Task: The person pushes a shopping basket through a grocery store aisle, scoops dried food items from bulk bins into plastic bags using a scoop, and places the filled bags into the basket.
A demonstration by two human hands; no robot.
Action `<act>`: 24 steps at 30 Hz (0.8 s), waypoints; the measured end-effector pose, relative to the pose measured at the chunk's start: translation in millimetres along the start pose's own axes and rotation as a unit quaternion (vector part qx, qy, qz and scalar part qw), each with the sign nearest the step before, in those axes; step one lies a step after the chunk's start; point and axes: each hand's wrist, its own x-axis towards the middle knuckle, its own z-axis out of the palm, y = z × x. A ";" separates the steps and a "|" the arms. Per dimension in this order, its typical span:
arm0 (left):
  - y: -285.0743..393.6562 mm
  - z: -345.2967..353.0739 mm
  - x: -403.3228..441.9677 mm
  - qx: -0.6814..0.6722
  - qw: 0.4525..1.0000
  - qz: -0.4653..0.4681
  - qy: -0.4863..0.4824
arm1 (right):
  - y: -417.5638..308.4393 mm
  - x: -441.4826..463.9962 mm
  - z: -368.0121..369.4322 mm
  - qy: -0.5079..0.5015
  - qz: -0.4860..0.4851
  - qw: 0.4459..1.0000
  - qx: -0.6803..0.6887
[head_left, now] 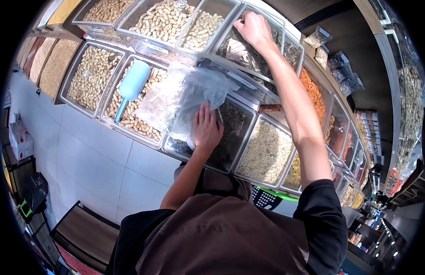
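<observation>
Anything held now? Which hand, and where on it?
Left hand lies on the plastic bag, no grip visible. Right hand is curled over the upper seed bin; whether it grips anything can't be told.

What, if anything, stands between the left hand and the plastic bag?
Nothing visible: the left hand rests on the plastic bag. The blue scoop lies left of the bag, out of the way.

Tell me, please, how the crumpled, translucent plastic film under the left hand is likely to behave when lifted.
The crumpled plastic film will probably hang floppy, since it lies in loose folds. It looks light for its spread, being thin and translucent. It may slip under the left hand, as its surface shines.
</observation>
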 end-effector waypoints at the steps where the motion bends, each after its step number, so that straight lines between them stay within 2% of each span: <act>1: 1.3 1.1 0.3 -0.002 1.000 0.002 -0.002 | -1.9 0.9 -0.8 -0.011 0.009 1.000 -0.001; 6: 3.7 -2.8 -1.2 0.013 1.000 0.014 0.022 | -4.4 -15.3 -19.9 -0.036 0.014 0.999 0.033; 8: -0.4 2.3 -3.5 0.003 0.999 0.021 0.043 | -6.4 -46.5 -33.7 0.027 0.001 0.997 0.070; 9: -1.0 3.6 -4.7 -0.013 0.998 0.020 0.064 | 5.5 -65.7 -26.8 0.106 -0.070 0.987 0.100; 10: -1.2 2.5 -6.2 -0.012 0.998 0.032 0.060 | -10.5 -99.6 -45.4 0.027 0.009 0.971 0.238; 11: -1.7 0.9 -9.3 -0.075 0.993 0.041 0.082 | -24.4 -134.2 -59.6 0.006 0.035 0.963 0.268; 12: -1.7 -1.1 -14.7 -0.140 0.984 0.052 0.097 | -22.3 -172.5 -56.4 0.018 -0.026 0.945 0.327; 13: -1.6 -7.8 -21.1 -0.166 0.977 0.088 0.104 | -19.6 -210.0 -56.3 -0.031 -0.007 0.941 0.337; 14: -3.9 -13.0 -30.1 -0.173 0.975 0.104 0.089 | -13.0 -249.8 -45.0 0.011 -0.009 0.946 0.325; 16: -4.0 -23.6 -49.6 -0.151 0.970 0.187 0.047 | 5.4 -322.9 -25.1 0.004 0.137 0.920 0.368; 17: 0.1 -28.9 -61.2 -0.156 0.967 0.198 0.039 | 19.1 -358.0 -14.6 0.011 0.191 0.896 0.400; 19: 3.5 -43.1 -82.3 -0.187 0.950 0.250 -0.008 | 52.4 -438.8 16.7 0.031 0.351 0.782 0.514; 20: 6.2 -48.4 -84.9 -0.183 0.949 0.256 -0.017 | 58.4 -469.8 7.3 0.039 0.372 0.718 0.587; 21: 10.8 -53.6 -87.3 -0.196 0.926 0.322 -0.018 | 64.7 -489.7 -0.2 0.015 0.412 0.677 0.610; 22: 18.8 -60.4 -89.3 -0.211 0.898 0.386 -0.022 | 65.6 -508.0 -5.9 0.007 0.407 0.668 0.623; 24: 40.9 -63.8 -90.9 -0.225 0.881 0.415 -0.036 | 62.6 -527.0 -14.3 0.009 0.439 0.623 0.648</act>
